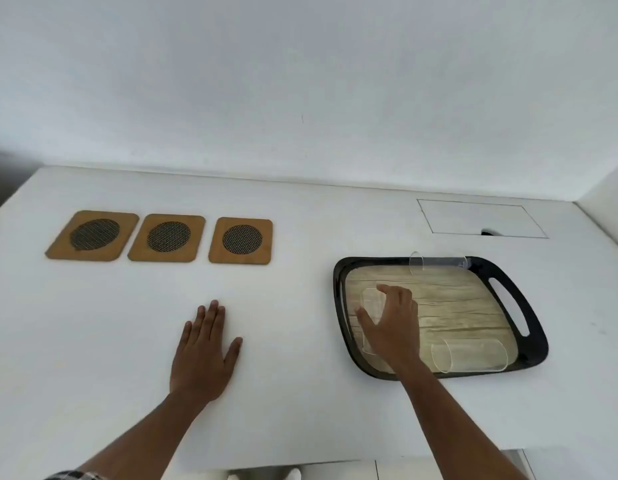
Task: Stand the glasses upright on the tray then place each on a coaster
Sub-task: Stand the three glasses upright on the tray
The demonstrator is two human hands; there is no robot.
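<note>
**Glasses lying on a tray, right hand closing on one**

Glass at the left of the tray point(371, 320) sits under the right hand point(392, 323). The fingers point(387, 291) curl over its far side and the thumb point(364, 318) reaches along its near side, so the grip wraps the glass; whether it is squeezed tight cannot be told. This glass appears to lie with its long axis running away from the viewer. The right forearm rises from the lower right corner, crossing the tray's near rim.

The left hand point(205, 355) lies flat on the white table point(127, 341), palm down, fingers straight and close together, thumb spread out to the right.

A second glass point(470, 355) lies on its side at the near edge of the black tray point(529, 327), long axis left to right, open mouth facing left. A third glass point(439, 265) lies on its side along the far rim, also left to right.

Three brown coasters sit in a row at the far left of the table, well apart from the tray: left coaster point(93, 235), middle coaster point(167, 238), right coaster point(241, 240). Each has a dark round mesh centre.
</note>
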